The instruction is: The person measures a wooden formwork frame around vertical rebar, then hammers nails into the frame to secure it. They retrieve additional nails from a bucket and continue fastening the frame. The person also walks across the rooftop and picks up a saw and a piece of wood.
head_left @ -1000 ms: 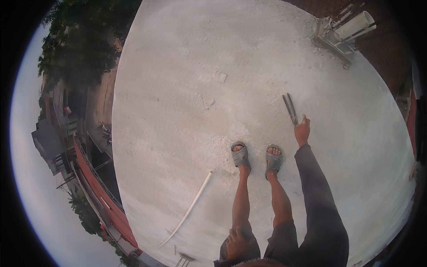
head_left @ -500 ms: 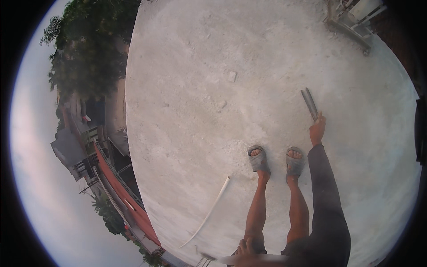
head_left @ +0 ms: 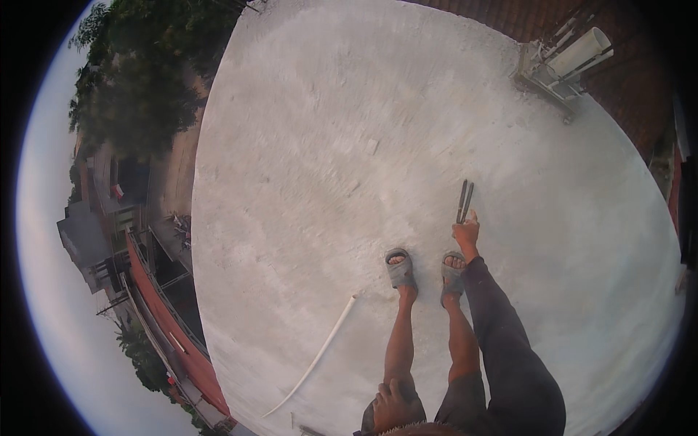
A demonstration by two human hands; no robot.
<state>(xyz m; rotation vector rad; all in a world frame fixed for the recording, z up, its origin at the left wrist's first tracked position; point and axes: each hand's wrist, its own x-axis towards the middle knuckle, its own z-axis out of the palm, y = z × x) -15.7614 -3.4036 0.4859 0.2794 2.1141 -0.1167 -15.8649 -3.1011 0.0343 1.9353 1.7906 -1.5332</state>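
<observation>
My right hand (head_left: 466, 234) is closed round the lower ends of two slim dark metal rods (head_left: 465, 201). The rods lie side by side, point away from me and sit over the pale concrete surface (head_left: 305, 211); whether their tips touch it I cannot tell. Their exact kind does not show. The hand is just beyond my right sandal (head_left: 453, 267). My left hand (head_left: 392, 407) rests on my left knee, its fingers spread over it and holding nothing.
A thin white pipe (head_left: 320, 352) lies left of my feet. Small chips, one of them a pale block (head_left: 373, 146), dot the concrete. A frame with a wide white pipe (head_left: 579, 53) stands at the far right edge, beside roof tiles. The left edge drops toward trees and houses.
My right hand has come left and nearer my right foot, with the two rods now pointing more straight ahead. The view has shifted, showing more of the far right edge.
</observation>
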